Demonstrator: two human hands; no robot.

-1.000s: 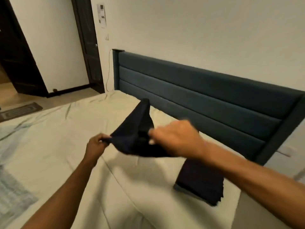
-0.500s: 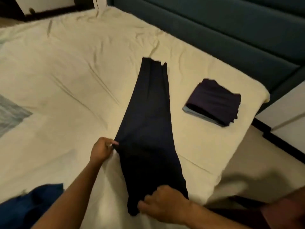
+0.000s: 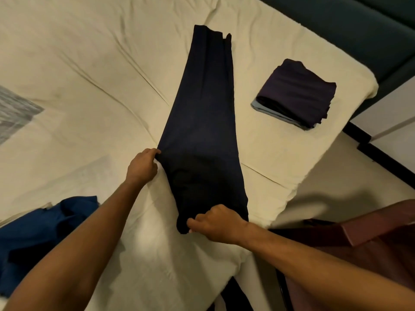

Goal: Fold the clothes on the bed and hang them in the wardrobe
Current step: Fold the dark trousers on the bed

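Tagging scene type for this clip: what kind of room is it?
Most likely a bedroom: a bed with a cream sheet, a padded teal headboard, and folded clothes stacked on the bed.

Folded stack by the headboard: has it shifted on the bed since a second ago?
No. The folded stack sits at the same corner of the bed, near the headboard; only the camera tilted down.
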